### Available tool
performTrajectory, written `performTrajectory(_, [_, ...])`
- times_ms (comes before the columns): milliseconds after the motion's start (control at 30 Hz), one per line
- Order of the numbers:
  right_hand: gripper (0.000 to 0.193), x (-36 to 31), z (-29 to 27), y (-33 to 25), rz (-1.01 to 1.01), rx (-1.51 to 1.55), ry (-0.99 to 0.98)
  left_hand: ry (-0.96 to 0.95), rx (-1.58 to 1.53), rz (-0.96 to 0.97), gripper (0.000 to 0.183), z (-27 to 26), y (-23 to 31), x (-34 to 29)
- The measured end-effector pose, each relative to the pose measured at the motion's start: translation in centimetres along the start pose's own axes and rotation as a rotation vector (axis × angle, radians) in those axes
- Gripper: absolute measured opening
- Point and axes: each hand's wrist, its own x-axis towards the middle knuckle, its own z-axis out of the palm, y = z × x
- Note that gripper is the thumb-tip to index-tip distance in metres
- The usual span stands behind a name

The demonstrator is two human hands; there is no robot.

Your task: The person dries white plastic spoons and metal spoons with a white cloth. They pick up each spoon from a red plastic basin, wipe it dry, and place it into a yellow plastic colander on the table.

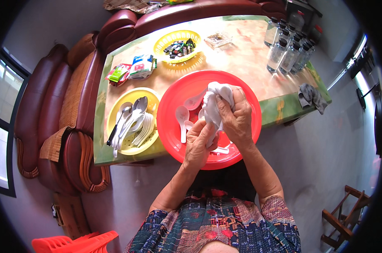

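Note:
Above a red plastic basin point(168, 95), my right hand point(238, 116) grips a bunched white cloth point(218, 99). My left hand point(198, 143) is closed in a pinch beside the cloth's lower end; the cloth and my fingers hide what it holds. White spoons point(182, 116) lie in the basin, bowls toward its far side. More white pieces sit near the basin's front, partly covered by my hands. Left of the basin, a yellow perforated basket point(115, 107) holds metal spoons point(139, 105) and several stacked white spoons point(145, 130).
Farther back on the table point(241, 59) stand a yellow basket point(159, 45) of small dark packets, snack packs point(141, 66) and a clear box point(218, 39). Several capped glass bottles point(277, 55) crowd the right corner near a grey cloth point(311, 97). Red sofas point(83, 80) border it.

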Motion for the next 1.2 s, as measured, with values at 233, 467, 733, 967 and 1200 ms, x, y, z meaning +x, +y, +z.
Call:
performTrajectory(233, [0.040, -2.9, 1.8, 0.5, 0.027, -0.120, 0.049, 0.014, -0.292, 0.084, 0.039, 0.2, -0.4, 1.1])
performTrajectory(467, [0.031, -3.9, 0.5, -0.4, 0.553, 0.533, -0.272, -0.074, -0.284, 0.087, 0.044, 0.2, 0.9, 1.5])
performTrajectory(733, [0.029, -4.0, 0.5, 0.9, 0.048, -0.083, -0.166, 0.071, 0.117, 0.340, 0.053, 2.4, 2.2, 1.1])
performTrajectory(967, [0.042, -3.3, 1.4, 0.3, -0.324, -0.291, -0.050, 0.014, -0.123, 0.173, 0.054, 2.5, 3.6, 1.0])
performTrajectory(1200, [0.040, -3.1, 1.0, 0.0, -0.378, -0.381, -0.176, -0.037, -0.223, 0.128, 0.049, 1.2, 4.0, 1.2])
